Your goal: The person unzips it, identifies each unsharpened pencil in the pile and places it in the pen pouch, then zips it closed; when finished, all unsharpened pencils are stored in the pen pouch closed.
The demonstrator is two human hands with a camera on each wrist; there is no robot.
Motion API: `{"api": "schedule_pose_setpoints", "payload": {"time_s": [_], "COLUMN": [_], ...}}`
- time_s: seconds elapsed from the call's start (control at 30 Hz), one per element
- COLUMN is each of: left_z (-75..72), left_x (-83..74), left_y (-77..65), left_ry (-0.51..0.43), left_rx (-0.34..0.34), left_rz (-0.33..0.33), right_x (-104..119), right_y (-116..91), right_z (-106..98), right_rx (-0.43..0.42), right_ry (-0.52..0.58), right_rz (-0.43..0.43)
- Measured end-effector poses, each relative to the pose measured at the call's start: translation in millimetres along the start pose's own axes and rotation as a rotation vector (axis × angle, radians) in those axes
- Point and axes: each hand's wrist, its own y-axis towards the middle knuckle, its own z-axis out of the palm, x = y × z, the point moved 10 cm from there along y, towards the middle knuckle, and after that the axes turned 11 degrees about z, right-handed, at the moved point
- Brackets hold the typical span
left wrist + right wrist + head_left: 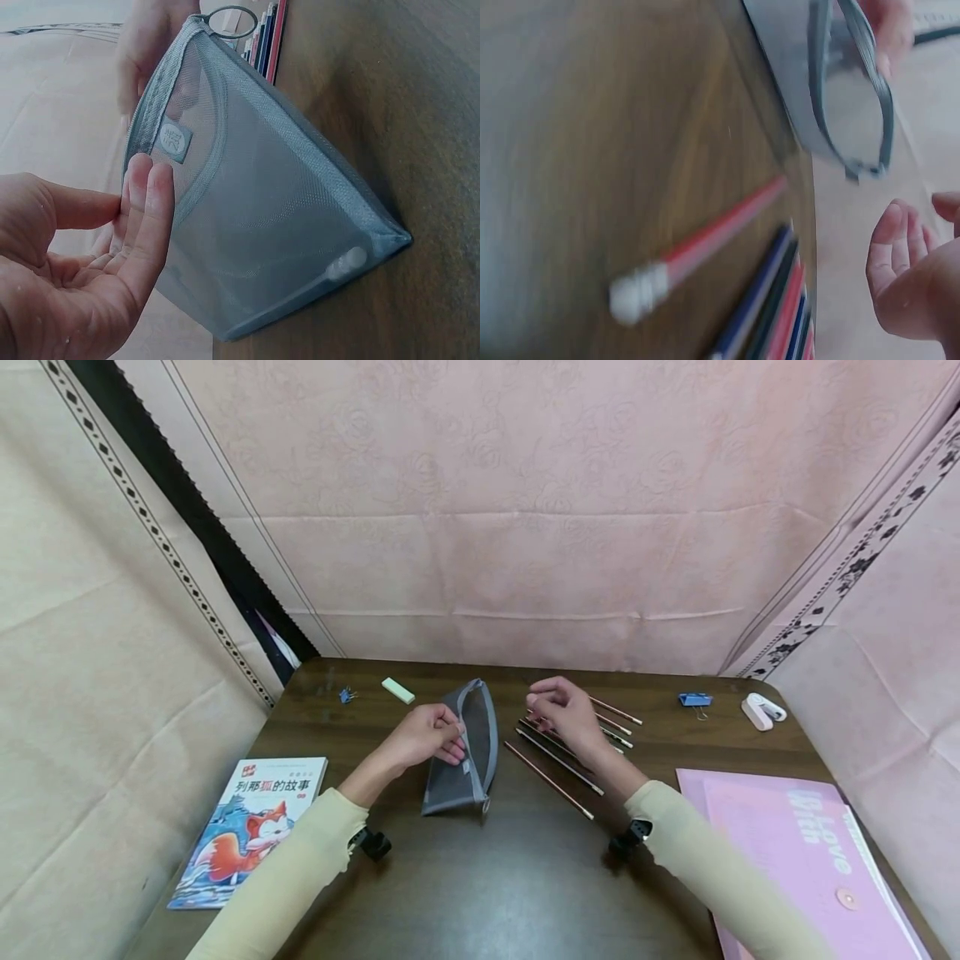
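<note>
A grey mesh zip pouch (pixel 450 789) stands on the table with its zipped mouth spread apart. My left hand (pixel 422 737) pinches the near side of its opening between thumb and fingers. Through the mesh in the left wrist view, a pencil's white eraser end (pixel 349 264) shows at the pouch's bottom. To the right of the pouch, my right hand (pixel 570 718) hovers over several pencils, its fingers loosely bent and nothing between them. One red pencil (pixel 551 782) lies apart, nearest the pouch; in the right wrist view its white eraser (pixel 634 294) is close to the camera.
A pale green eraser (pixel 398 691) and a small blue binder clip (pixel 347 695) lie at the back left. A fox storybook (pixel 255 827) is at left. On the right are a pink folder (pixel 780 852), a larger blue clip (pixel 695 700) and a white stapler-like object (pixel 763 712).
</note>
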Motion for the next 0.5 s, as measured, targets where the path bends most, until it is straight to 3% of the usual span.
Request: {"api": "schedule_pose_setpoints", "payload": {"time_s": [0.27,0.5], "left_z": [-1.1,1.4], "left_x": [-3.2,-0.8], "left_y": [-1.3,-0.6], "left_ry": [0.014,0.002], "left_rx": [0.013,0.015], "left_rz": [0.003,0.017], "right_x": [8,-24], "right_y": [10,34], "right_z": [-70,-116], "right_rx": [-0.089,-0.089], "right_ry": [-0.092,-0.409], "right_rz": [-0.043,-0.051]}}
